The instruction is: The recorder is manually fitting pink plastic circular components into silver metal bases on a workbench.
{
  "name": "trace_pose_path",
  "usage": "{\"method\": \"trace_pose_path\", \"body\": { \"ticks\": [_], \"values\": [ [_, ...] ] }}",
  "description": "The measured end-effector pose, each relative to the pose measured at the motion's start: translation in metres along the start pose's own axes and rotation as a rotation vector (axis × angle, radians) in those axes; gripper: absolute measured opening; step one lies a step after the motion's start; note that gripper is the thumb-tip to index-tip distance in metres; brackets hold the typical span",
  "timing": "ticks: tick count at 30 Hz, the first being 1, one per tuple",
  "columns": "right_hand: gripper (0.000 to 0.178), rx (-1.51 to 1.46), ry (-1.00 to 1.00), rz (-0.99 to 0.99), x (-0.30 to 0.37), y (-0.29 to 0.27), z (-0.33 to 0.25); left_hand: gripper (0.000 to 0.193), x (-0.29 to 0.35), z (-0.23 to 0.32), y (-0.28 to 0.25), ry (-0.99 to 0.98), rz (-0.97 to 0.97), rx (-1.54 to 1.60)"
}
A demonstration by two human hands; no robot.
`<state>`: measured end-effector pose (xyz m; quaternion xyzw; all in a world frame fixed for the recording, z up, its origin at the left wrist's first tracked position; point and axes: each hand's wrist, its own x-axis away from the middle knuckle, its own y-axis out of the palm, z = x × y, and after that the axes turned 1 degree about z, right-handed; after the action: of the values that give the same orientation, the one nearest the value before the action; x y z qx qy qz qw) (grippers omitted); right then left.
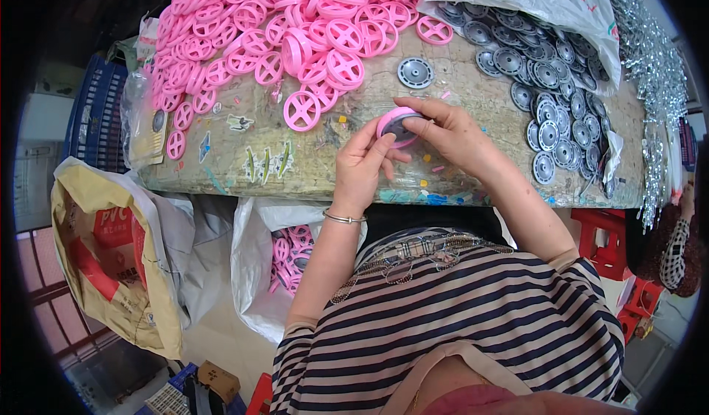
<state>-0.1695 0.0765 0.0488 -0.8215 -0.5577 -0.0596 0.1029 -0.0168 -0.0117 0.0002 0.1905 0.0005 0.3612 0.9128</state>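
one pink wheel (383,124) has a grey disc (399,128) against its face; whether it is fully seated, i cannot tell. in the white sack (249,271) below lie pink pieces with some grey among them (seemingly finished ones), while a large pink heap (325,31) and a pile of grey discs (548,112) lie on the table (314,182), so plenty looks left. the wheel sits between the hands: the left hand (360,165) pinches its left side, fingers partly curled; the right hand (452,133) grips its right with thumb and fingers.
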Motion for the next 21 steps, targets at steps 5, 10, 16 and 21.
{"method": "trace_pose_path", "body": {
  "ticks": [5, 10, 16, 21],
  "values": [
    [0.040, -0.079, 0.023, 0.007, -0.007, 0.003, 0.008, 0.031, -0.002, -0.001, 0.001, 0.013, 0.013, -0.025],
    [0.028, -0.034, 0.031, -0.003, -0.017, 0.004, 0.011, 0.031, -0.001, 0.000, 0.002, 0.013, 0.003, -0.028],
    [0.020, 0.188, -0.030, 0.032, -0.018, 0.016, 0.005, 0.029, 0.000, -0.004, -0.003, 0.024, 0.102, 0.010],
    [0.026, -0.054, -0.064, -0.050, -0.010, 0.020, 0.015, 0.026, 0.029, 0.004, -0.016, 0.006, 0.276, -0.063]
  ]
}}
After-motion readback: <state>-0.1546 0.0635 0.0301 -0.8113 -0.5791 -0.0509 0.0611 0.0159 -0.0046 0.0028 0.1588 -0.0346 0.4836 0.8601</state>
